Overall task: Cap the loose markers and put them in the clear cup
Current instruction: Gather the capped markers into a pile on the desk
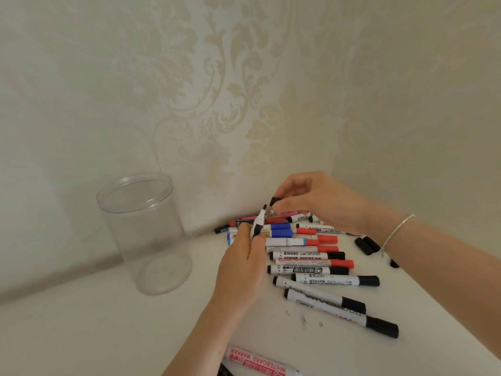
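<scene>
My left hand (242, 264) grips an uncapped black marker (259, 222), its tip pointing up and to the right. Just above that tip, my right hand (320, 202) pinches a black cap (274, 201); cap and tip are a small gap apart. A pile of several whiteboard markers (311, 263) with black, red and blue caps lies on the white table under and right of both hands. The clear cup (143, 234) stands upright to the left, with nothing inside it.
Loose black caps (366, 245) lie right of the pile, near my right wrist. A red-lettered marker package (257, 360) sits at the near edge. A patterned wall rises close behind the table (95, 335), forming a corner behind the pile.
</scene>
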The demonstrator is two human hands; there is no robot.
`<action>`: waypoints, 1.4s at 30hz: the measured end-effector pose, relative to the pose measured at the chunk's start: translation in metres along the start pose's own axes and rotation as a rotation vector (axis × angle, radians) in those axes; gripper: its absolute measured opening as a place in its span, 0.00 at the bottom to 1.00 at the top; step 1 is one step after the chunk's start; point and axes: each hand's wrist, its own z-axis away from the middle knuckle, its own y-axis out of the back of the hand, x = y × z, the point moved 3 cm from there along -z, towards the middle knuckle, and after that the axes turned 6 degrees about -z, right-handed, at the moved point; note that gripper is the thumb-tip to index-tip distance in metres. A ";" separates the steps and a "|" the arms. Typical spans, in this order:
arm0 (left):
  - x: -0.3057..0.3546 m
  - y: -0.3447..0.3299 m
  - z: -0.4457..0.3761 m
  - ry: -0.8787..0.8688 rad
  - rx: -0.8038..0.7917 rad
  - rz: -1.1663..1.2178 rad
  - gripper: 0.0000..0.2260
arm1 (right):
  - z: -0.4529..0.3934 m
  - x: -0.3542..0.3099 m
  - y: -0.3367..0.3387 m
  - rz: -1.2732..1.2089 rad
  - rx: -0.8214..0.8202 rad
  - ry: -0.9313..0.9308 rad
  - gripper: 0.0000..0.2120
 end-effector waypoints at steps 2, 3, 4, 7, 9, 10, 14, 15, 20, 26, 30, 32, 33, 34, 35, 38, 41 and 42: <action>-0.001 -0.001 0.000 -0.002 -0.004 -0.010 0.07 | 0.000 -0.002 0.000 0.053 -0.010 0.020 0.07; -0.001 -0.001 0.001 -0.004 -0.007 -0.015 0.08 | -0.001 -0.003 -0.001 0.058 -0.011 0.026 0.07; 0.000 -0.002 0.001 -0.006 -0.010 -0.017 0.08 | -0.001 -0.003 -0.002 0.058 -0.014 0.030 0.06; 0.000 -0.003 0.001 -0.003 -0.021 -0.021 0.08 | -0.003 -0.003 -0.004 0.074 -0.035 0.026 0.06; -0.002 -0.005 0.000 -0.005 -0.035 -0.038 0.08 | -0.005 -0.003 -0.007 0.101 -0.071 0.023 0.07; -0.003 -0.005 0.000 -0.011 -0.042 -0.053 0.08 | -0.005 -0.003 -0.007 0.124 -0.094 0.023 0.07; -0.004 -0.007 0.001 -0.123 -0.021 -0.234 0.11 | -0.006 -0.006 -0.010 0.260 -0.197 0.020 0.07; -0.004 -0.007 0.002 -0.159 -0.011 -0.267 0.11 | -0.007 -0.007 -0.011 0.290 -0.215 0.019 0.07; -0.001 -0.006 0.003 -0.286 0.048 -0.341 0.10 | -0.012 -0.009 -0.009 0.335 -0.251 0.002 0.07; 0.003 -0.005 0.007 -0.296 0.079 -0.313 0.14 | -0.013 -0.011 -0.010 0.281 -0.300 -0.004 0.06; 0.002 -0.005 0.008 -0.284 0.108 -0.254 0.14 | -0.011 -0.012 -0.013 0.218 -0.325 0.004 0.06; 0.000 -0.005 0.008 -0.279 0.114 -0.236 0.14 | -0.010 -0.010 -0.014 0.192 -0.341 0.004 0.06; -0.002 -0.006 0.008 -0.273 0.115 -0.224 0.14 | -0.009 -0.009 -0.014 0.181 -0.346 0.002 0.06; -0.002 -0.006 0.008 -0.268 0.113 -0.214 0.13 | -0.009 -0.008 -0.014 0.175 -0.353 -0.002 0.07; -0.003 -0.006 0.008 -0.266 0.111 -0.205 0.13 | -0.008 -0.006 -0.014 0.174 -0.360 -0.008 0.07; 0.000 -0.006 0.007 -0.288 0.116 -0.200 0.15 | -0.009 -0.007 -0.015 0.209 -0.360 -0.018 0.08; 0.003 -0.005 0.004 -0.309 0.128 -0.197 0.16 | -0.012 -0.013 -0.014 0.258 -0.336 -0.044 0.09; 0.004 -0.004 0.003 -0.311 0.126 -0.206 0.16 | -0.013 -0.016 -0.014 0.264 -0.336 -0.062 0.10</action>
